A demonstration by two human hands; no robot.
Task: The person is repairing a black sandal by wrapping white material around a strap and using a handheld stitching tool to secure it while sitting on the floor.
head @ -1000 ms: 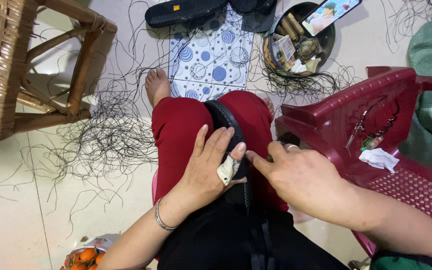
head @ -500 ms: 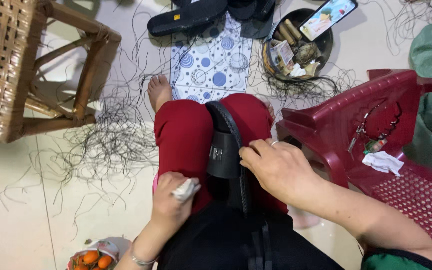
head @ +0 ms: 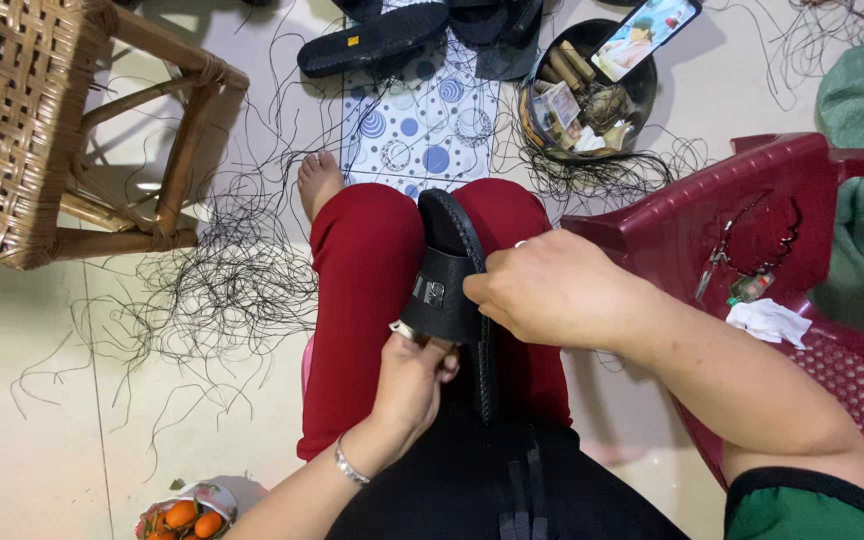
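Black sandal (head: pixel 449 275) lying on red-trousered lap (head: pixel 362 300), long axis running near-to-far, toe end far. Right hand (head: pixel 552 295) closing on sandal's right edge, fingers curled tight on strap/sole rim. Left hand (head: pixel 412 375) gripping near end from below, fingers pinched narrow; small metal item at fingertips, kind unclear. Both hands touching sandal; left nearer the heel. Loose black threads (head: pixel 222 290) lying left on floor, red plastic chair (head: pixel 752 230) right.

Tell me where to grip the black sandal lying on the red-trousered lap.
Probably the wide strap: pinch the black sandal there from the side, as the right hand does. The strap arches off the flat sole, giving fingers purchase; the left hand can steady the near end.
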